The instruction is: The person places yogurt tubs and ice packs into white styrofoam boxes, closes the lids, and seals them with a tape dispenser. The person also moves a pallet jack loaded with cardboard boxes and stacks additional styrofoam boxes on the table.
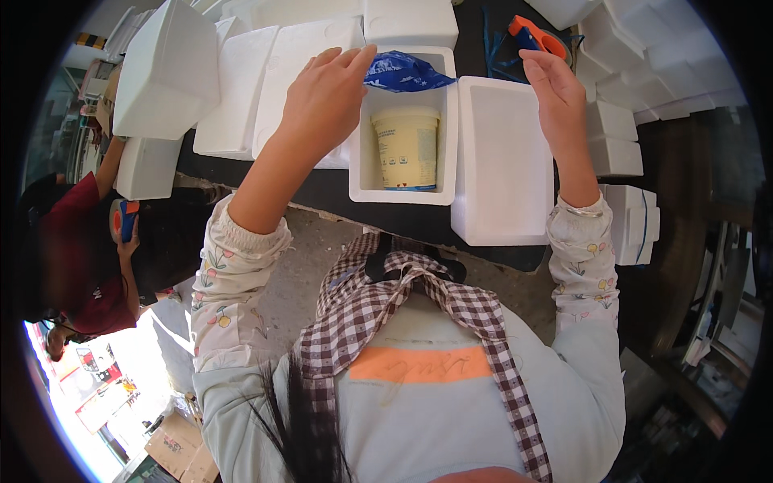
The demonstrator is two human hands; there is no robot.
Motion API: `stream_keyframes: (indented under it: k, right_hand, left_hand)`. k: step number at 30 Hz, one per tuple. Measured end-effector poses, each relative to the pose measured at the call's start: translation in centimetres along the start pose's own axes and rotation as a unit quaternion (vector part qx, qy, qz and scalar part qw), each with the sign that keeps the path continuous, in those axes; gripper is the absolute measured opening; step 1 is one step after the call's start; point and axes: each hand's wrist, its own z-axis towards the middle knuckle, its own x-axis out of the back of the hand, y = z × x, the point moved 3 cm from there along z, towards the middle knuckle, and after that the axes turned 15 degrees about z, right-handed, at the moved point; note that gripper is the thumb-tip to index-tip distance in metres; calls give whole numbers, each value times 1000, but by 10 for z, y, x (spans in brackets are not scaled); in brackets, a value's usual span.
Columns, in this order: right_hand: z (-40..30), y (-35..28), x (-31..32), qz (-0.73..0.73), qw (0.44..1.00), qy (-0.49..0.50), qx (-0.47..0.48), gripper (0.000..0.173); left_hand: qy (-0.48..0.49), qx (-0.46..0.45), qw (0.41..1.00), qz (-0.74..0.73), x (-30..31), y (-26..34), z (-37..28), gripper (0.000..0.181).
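Note:
A white foam box (356, 175) stands uncovered on the black tabletop in front of me. Inside it a pale yellow tub (406, 148) with printing lies with its lid end away from me. A blue printed plastic pouch (407, 72) lies at the box's far end. My left hand (332, 96) is over the box's far left side, its fingertips at the pouch's left end; whether they grip it is unclear. My right hand (555, 84) is raised above the far right corner of a second foam piece (504, 163), hollow side up, with nothing visible in its fingers.
An orange and blue tape dispenser (537, 39) lies beyond my right hand, near blue strapping (494, 51). Foam boxes (169, 72) are stacked at left, with more (652, 60) at right. At far left a person (78, 253) holds another tape dispenser (125, 220).

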Motion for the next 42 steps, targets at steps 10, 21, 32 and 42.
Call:
stream_keyframes:
  k: [10,21,32,42]
  right_hand:
    - [-67,22,53,-353,932,-40,-64,55]
    - [-88,19,41,-295,942,-83,-137,64]
    - [-103,24,23,-325,936,-48,-125,59]
    - [-128,-107,43,-336,908,247,-48,59]
  left_hand:
    - [37,-96,995,8,-9,6,31,53]
    - [-110,-102,989,13,-37,36,-2,57]
    - [-25,-204,943,-262,28,109,-65,68]
    - [-12,-348,891,-291,3,141,-67,47]
